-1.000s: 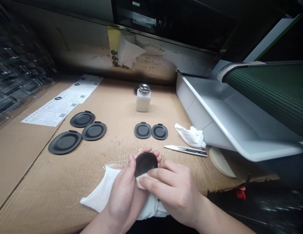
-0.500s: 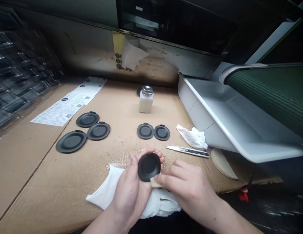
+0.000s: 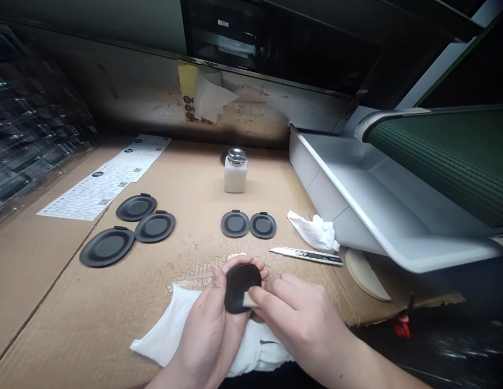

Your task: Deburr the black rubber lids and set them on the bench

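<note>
A small black lid-like piece with rounded corners (image 3: 238,281) lies in my left hand (image 3: 208,319), whose fingers curl behind it while the thumb rests at its left edge. My right hand (image 3: 302,313) pinches a small beige pad, perhaps felt (image 3: 248,300), against the lower right of that piece. The right fingertips partly cover the pad. Under both hands a white cloth (image 3: 166,324) is spread on the cardboard. Beyond them lie two similar black pieces with tabs, one on the left (image 3: 235,223) touching one on the right (image 3: 263,225).
Three larger black pieces (image 3: 107,247) sit at left, near printed sheets (image 3: 89,194). A white pump bottle (image 3: 235,177) stands behind. At right are a utility knife (image 3: 308,255), crumpled white cloth (image 3: 316,232), a beige half-disc (image 3: 367,275) and a grey bin (image 3: 348,210).
The black piece is tilted differently in my left hand. My right hand has brought the beige pad from its lower rim further onto its face. The whole view has shifted slightly.
</note>
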### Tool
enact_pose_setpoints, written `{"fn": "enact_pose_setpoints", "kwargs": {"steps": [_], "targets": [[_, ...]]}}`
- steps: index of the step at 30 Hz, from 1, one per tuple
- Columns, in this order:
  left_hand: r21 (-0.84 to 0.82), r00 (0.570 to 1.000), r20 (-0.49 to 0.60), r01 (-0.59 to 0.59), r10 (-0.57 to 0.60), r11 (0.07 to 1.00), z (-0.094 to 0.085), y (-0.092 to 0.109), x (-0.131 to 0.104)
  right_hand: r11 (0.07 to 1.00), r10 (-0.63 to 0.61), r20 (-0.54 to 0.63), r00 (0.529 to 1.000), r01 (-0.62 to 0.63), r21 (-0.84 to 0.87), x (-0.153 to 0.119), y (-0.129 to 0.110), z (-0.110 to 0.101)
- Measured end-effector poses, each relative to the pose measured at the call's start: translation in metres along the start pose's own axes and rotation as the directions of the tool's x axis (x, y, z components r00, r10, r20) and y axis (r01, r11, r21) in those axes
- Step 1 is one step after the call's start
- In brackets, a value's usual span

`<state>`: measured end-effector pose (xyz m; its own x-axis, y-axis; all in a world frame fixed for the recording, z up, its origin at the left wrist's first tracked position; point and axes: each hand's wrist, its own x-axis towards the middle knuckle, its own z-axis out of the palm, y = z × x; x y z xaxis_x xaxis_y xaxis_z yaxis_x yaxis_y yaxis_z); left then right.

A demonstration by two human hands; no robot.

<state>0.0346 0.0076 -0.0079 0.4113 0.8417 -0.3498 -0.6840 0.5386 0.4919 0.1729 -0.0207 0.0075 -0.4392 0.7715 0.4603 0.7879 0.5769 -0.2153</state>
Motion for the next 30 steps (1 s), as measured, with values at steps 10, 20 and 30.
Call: {"fn": "enact_pose_setpoints", "kwargs": {"steps": [10, 20, 30], "targets": [[-0.012, 0.997, -0.075, -0.023, 0.022, 1.000, 0.000, 0.001, 0.001, 0.970, -0.183, -0.158, 0.970, 0.152, -0.192, 0.019, 0.024, -0.004], [-0.097, 0.999, -0.050, 0.008, -0.013, 0.995, -0.001, 0.001, 0.001, 0.988, 0.151, -0.253, 0.956, -0.142, 0.052, 0.012, -0.008, 0.010], [-0.052, 0.994, 0.036, -0.104, 0.106, 0.993, -0.005, -0.011, -0.003, 0.961, 0.226, -0.334, 0.915, -0.152, 0.232, 0.030, -0.014, 0.017]]}}
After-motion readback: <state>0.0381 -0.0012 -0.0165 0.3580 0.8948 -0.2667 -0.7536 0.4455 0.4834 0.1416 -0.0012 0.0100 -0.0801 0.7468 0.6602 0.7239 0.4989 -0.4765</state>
